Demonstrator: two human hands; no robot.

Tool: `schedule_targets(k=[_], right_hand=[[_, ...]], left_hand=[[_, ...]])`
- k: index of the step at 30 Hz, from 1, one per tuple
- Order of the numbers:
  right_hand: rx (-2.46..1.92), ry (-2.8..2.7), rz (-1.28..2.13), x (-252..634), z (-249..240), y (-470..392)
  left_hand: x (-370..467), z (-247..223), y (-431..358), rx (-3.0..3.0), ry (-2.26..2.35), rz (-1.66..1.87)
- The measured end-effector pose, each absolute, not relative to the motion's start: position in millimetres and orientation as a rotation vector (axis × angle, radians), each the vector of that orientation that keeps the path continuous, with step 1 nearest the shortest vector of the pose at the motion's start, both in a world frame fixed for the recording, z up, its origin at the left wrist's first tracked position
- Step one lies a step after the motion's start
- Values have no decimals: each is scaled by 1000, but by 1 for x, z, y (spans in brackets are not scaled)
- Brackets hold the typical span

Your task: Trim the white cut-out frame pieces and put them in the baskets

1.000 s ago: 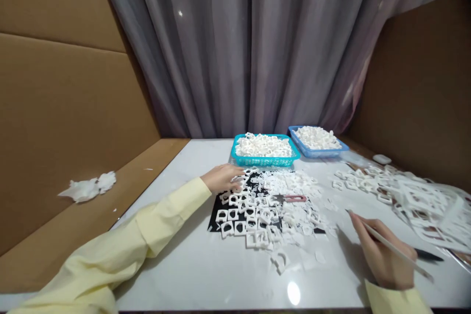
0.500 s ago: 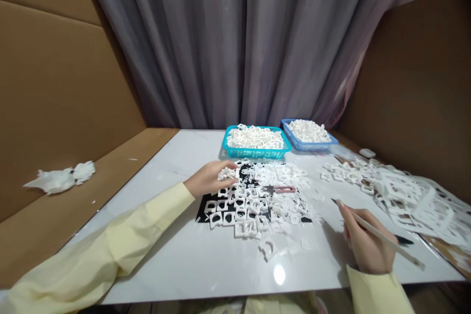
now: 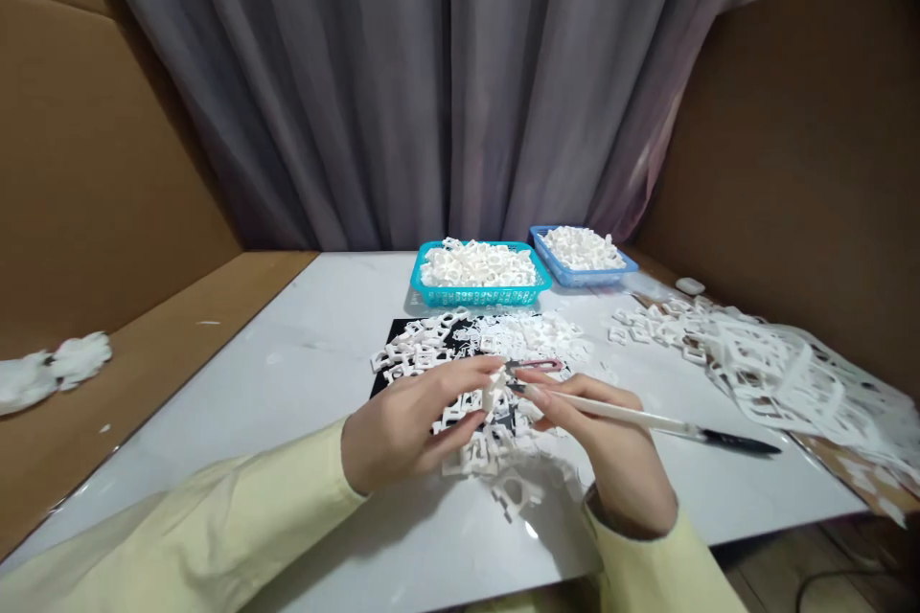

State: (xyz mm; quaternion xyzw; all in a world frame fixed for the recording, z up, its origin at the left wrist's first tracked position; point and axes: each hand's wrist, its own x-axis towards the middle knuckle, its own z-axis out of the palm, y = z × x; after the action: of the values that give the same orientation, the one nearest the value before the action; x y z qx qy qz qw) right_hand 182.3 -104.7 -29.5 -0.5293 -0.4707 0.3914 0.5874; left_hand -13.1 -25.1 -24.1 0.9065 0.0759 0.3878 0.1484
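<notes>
My left hand (image 3: 424,417) pinches a small white plastic piece (image 3: 494,390) between thumb and fingertips, above a heap of similar pieces. Close on its right, my right hand (image 3: 610,431) holds a slim white-handled craft knife (image 3: 632,415) like a pen, its dark tip at the piece. A dark pointed form (image 3: 740,443) lines up with the handle's rear end; whether it belongs to the knife I cannot tell. Pink-handled thread snips (image 3: 542,365) lie just beyond the fingers. Loose white frame-shaped pieces (image 3: 424,342) cover much of a black mat (image 3: 382,379).
A teal basket (image 3: 481,295) and a blue basket (image 3: 589,278), both full of white pieces, stand at the back. White sprue frames (image 3: 797,383) pile up at the right. Cardboard walls (image 3: 107,153) flank the white table (image 3: 302,335); a grey curtain (image 3: 402,96) hangs behind.
My left hand has brought a white piece from the heap towards me. My right hand has moved left with the knife and now meets it. The view has shifted slightly right.
</notes>
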Motion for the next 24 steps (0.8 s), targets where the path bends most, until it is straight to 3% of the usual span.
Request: schedule_targets(k=[9, 15, 19, 24], right_hand=[[-1119, -1104, 1000, 178, -25, -98], [-1123, -1247, 838, 168, -28, -96], [-1104, -1410, 521, 164, -32, -97], [-1049, -1524, 405, 164, -33, -101]], left_hand=[[-13, -33, -19, 2894, 279, 1269], [-12, -36, -26, 2839, 285, 1305], [-10, -22, -35, 2465, 522, 1224], [-8, -4, -32, 1857, 679, 916]])
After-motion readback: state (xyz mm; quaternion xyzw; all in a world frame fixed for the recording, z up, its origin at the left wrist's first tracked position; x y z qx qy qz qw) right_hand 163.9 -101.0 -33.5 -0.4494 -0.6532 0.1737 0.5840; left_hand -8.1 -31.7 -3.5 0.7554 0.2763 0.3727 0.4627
